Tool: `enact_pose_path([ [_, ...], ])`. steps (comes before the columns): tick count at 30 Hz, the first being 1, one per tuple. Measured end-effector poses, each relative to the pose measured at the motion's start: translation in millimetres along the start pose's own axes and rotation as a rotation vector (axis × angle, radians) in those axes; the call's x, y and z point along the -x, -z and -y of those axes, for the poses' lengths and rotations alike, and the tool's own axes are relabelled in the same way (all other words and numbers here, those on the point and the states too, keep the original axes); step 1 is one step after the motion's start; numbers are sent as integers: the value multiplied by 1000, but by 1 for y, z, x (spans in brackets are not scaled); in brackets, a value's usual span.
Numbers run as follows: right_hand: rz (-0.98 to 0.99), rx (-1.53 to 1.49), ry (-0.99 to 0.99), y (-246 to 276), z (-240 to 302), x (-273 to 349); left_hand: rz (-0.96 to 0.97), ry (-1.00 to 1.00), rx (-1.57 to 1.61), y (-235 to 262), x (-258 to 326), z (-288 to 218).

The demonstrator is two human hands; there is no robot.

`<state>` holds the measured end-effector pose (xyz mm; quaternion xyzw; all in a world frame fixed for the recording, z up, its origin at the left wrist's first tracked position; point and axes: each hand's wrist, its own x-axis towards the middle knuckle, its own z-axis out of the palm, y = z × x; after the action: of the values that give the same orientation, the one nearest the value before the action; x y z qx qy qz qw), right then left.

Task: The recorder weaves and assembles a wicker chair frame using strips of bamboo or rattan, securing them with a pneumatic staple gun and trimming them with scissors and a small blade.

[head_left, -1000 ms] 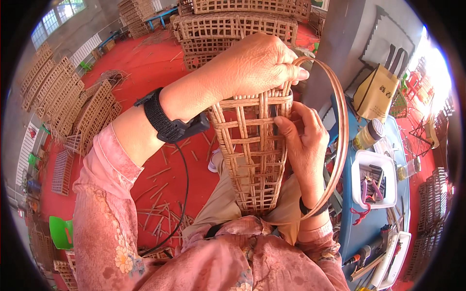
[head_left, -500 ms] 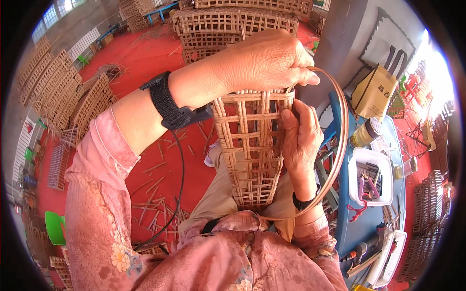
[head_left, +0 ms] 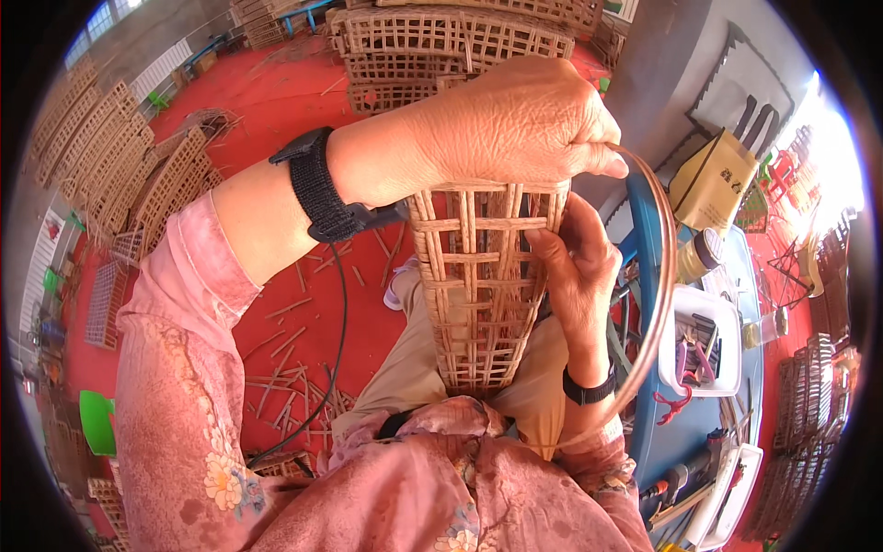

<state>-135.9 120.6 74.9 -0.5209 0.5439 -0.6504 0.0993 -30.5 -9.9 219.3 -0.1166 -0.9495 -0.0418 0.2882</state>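
Between my knees stands a tall woven wicker basket (head_left: 478, 299) with an open lattice of brown strips. My left arm reaches across its top, and my left hand (head_left: 543, 120) is closed, thumb and fingers pinching a thin cane strip (head_left: 664, 276). That strip bows out to the right in a large loop and comes back past my right wrist. Lower down, my right hand (head_left: 584, 267) grips the basket's right upper edge, its thumb on the near face and its fingers round the side. The left hand partly hides the basket's top rim.
At my right, a blue table (head_left: 685, 428) carries a white tray (head_left: 727, 368) with pliers, jars (head_left: 699, 256), a drill (head_left: 674, 478) and a yellow bag (head_left: 713, 179). Woven panels (head_left: 106, 152) stand stacked at left and ahead. Cut strips (head_left: 294, 391) litter the red floor. A black cable (head_left: 342, 331) hangs from my left wrist.
My left hand has moved right and slightly down, carrying the strip's upper end with it. The loop has shifted right. My right hand stays at the basket's edge, slightly lower.
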Motion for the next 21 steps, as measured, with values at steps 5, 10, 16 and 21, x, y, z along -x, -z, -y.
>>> enact_pose_path([
  [5, 102, -53, -91, 6, 6, -6, 43, 182, 244, 1, 3, 16],
  [10, 77, -238, -82, 0, 6, -5, 193, 497, 484, 3, -7, 27],
  [16, 123, 142, -48, 9, 22, -17, 214, 568, 560, 3, -8, 27],
  [21, 31, 298, -2, 4, 20, -16, 202, 547, 518, 1, -8, 25],
])
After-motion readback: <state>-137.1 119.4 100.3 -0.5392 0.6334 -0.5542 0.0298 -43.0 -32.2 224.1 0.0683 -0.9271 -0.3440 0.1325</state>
